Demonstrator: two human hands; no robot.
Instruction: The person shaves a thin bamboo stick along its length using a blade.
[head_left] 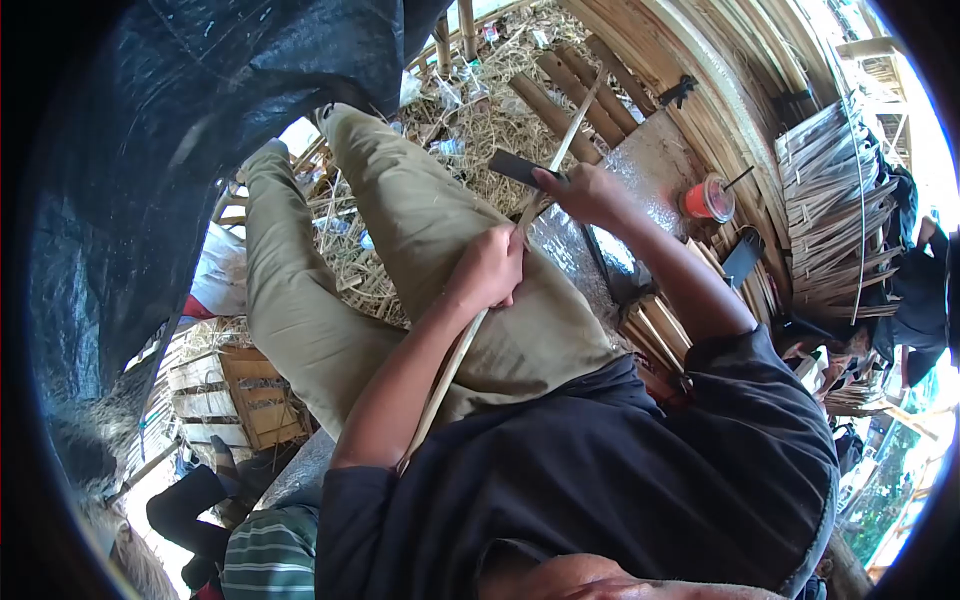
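A long pale strip of what looks like bamboo (440, 392) runs slantwise across my lap, from beside my left arm up past my right hand. My left hand (487, 268) is closed around it, resting on my khaki-trousered thigh (420, 215). Farther up, my right hand (588, 193) grips a knife with a broad, dark blade (515, 168). That blade lies across the strip, edge contact hidden; the handle is covered by my fingers. Near my left hand the strip looks frayed or split.
A red drink cup (708, 200) with a straw stands to the right, near a dark phone-like slab (742, 258). Bamboo slats (655, 330) are stacked beside me. Shavings (470, 110) litter the ground. Black sheeting (200, 150) hangs left; a wooden crate (235, 395) and another person's striped shirt (268, 560) are lower left.
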